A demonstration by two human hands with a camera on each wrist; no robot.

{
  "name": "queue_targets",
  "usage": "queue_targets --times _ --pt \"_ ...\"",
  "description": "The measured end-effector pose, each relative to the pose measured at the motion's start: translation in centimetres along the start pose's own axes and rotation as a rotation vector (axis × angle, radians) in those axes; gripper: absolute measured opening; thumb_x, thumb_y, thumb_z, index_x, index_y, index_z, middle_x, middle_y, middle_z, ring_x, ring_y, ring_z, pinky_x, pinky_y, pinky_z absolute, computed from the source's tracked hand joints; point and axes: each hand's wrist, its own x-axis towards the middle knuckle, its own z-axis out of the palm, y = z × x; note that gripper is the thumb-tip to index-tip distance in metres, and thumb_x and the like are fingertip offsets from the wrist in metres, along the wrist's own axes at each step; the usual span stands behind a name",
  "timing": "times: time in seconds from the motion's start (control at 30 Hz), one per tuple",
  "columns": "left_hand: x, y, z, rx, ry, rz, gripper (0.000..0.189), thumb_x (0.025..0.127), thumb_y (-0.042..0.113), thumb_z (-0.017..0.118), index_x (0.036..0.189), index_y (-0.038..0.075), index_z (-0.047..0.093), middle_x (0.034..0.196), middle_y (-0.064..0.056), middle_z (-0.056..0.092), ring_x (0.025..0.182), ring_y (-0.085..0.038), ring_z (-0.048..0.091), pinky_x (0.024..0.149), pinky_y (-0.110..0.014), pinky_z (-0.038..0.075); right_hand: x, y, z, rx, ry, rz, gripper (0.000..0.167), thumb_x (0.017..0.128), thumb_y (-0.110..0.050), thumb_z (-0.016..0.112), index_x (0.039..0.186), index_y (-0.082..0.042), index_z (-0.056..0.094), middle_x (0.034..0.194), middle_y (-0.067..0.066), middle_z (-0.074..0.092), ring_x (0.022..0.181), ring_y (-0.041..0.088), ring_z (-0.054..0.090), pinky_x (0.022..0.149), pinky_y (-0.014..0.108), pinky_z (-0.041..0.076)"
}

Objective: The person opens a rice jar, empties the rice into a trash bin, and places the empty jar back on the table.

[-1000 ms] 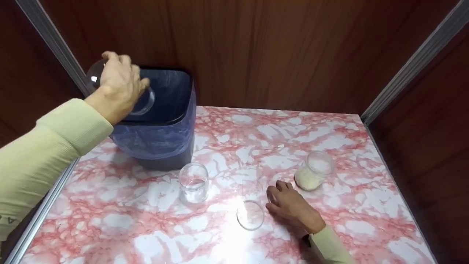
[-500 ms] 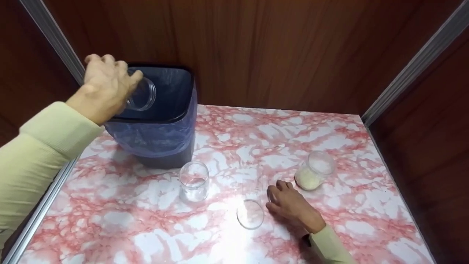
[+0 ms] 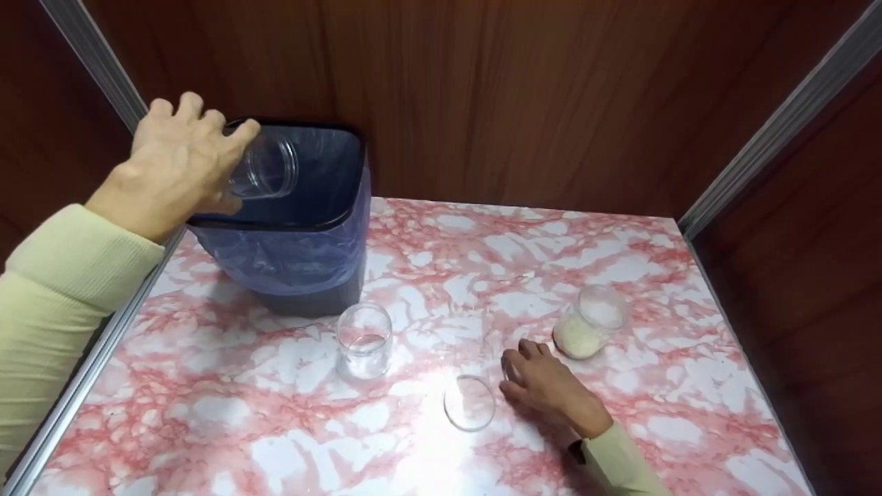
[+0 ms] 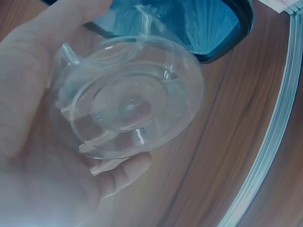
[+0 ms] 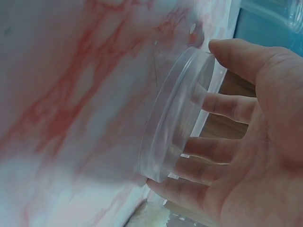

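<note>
My left hand (image 3: 176, 158) is over the left side of the dark bin (image 3: 310, 222), gripping a clear jar (image 3: 265, 169) tipped on its side. The jar's mouth faces right over the bin opening. In the left wrist view, the rounded base of the jar (image 4: 137, 101) faces the camera, with fingers along its side. My right hand (image 3: 544, 386) rests on the table, fingers loosely bent. Just left of it lies a clear round lid (image 3: 470, 430); in the right wrist view, the lid (image 5: 175, 118) overlaps the fingers (image 5: 213, 149).
A clear jar (image 3: 365, 355) stands in front of the bin. Another clear jar (image 3: 582, 334) with pale grainy contents stands beyond my right hand. A bluish liner (image 3: 289, 262) hangs over the bin's sides. Wood panels (image 3: 517, 103) close off the back and sides of the marbled table (image 3: 482, 248).
My left hand has moved left with the jar, and the jar's mouth has swung from pointing down toward pointing right. My right hand has stayed put.
</note>
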Motion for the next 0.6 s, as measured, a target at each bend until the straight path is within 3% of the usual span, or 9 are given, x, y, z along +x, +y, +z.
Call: queue_targets --times 0.3,0.6 --pt "-0.89 -0.02 0.04 0.021 0.068 -0.030 0.093 0.072 0.044 0.081 0.140 0.002 0.034 0.112 -0.036 0.054 0.107 -0.055 0.039 0.084 -0.065 0.036 0.01 0.09 -0.29 0.030 -0.023 -0.009 0.024 0.090 -0.031 0.068 0.104 -0.014 0.058 0.097 0.004 0.045 0.090 0.026 0.042 0.066 0.037 0.038" --pt "-1.07 0.61 0.27 0.013 0.117 -0.017 0.093 0.072 0.046 0.081 0.139 0.002 0.034 0.109 -0.036 0.056 0.104 -0.053 0.042 0.073 -0.056 0.040 0.01 0.23 -0.34 0.033 -0.015 -0.031 0.022 0.090 -0.029 0.067 0.103 -0.013 0.059 0.098 0.006 0.047 0.089 0.027 0.044 0.067 0.039 0.040"
